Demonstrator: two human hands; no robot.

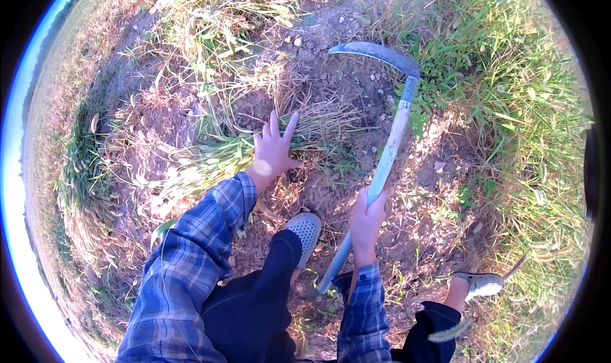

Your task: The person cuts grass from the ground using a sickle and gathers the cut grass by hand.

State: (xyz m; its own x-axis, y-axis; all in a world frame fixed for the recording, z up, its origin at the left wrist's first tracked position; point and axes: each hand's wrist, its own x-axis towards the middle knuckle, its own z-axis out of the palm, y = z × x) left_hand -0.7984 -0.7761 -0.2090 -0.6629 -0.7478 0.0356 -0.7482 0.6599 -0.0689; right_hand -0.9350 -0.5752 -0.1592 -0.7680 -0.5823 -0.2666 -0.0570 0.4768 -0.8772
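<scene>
My right hand (367,220) grips the lower part of a long wooden handle (389,148) belonging to a sickle. Its curved metal blade (382,55) points left, above bare soil near the standing grass. With fingers spread, my left hand (276,146) is over a pile of cut grass (320,129) and holds nothing. Whether its palm touches the stalks is hidden. Seed heads and green leaves of the pile (205,165) extend to the left of that hand.
Standing green grass (530,119) grows along the right. Another heap of cut grass (215,19) lies at the top, and a further one (86,172) at the left. Small stones (298,41) dot the soil. My feet wear perforated clogs (305,234), set wide apart.
</scene>
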